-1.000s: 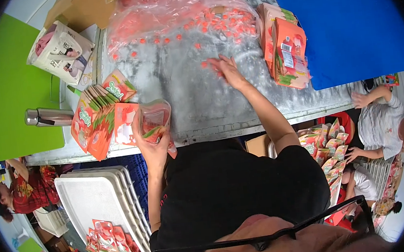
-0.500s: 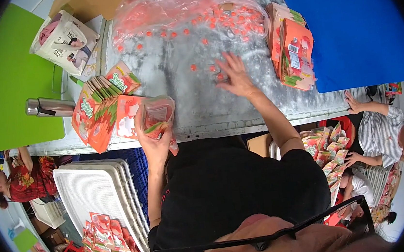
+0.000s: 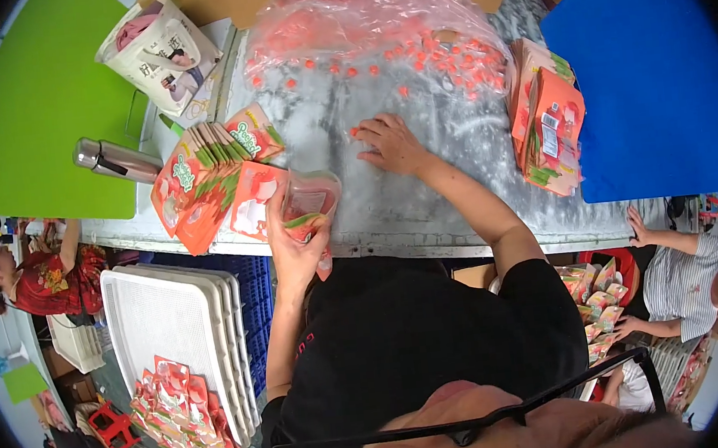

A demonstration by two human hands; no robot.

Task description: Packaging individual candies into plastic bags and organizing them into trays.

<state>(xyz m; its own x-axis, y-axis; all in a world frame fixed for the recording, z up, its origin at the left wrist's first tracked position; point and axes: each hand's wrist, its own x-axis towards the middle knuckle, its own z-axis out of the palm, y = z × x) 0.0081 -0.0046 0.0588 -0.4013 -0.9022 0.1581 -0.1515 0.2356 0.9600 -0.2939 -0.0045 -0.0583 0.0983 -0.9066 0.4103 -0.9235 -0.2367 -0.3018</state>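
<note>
My left hand [image 3: 299, 245] grips an upright pouch [image 3: 313, 195] of red and clear film near the table's front edge. Fingers and thumb wrap its lower part, and its top looks spread apart. Next to it lies a fanned stack of flat red and green pouches [image 3: 199, 175]. Out on the metal tabletop [image 3: 358, 215], my right hand [image 3: 392, 145] curls over small red pieces [image 3: 356, 132]; its bent fingers close round them and partly hide them. Loose red pieces [image 3: 469, 62] lie farther back, at the mouth of a large clear plastic bag [image 3: 356, 13].
Another pouch stack [image 3: 550, 123] stands beside a blue panel [image 3: 656, 74]. Left are a steel flask [image 3: 115, 159], a tote bag [image 3: 166, 61] and a green panel [image 3: 41, 108]. Stacked white trays [image 3: 159, 304] with filled pouches [image 3: 182, 405] stand below. People work at both sides.
My right hand has gone from spread fingers beside the red pieces to fingers curled over them, shifting slightly left. The left hand keeps its pouch. The whole view has shifted a little.
</note>
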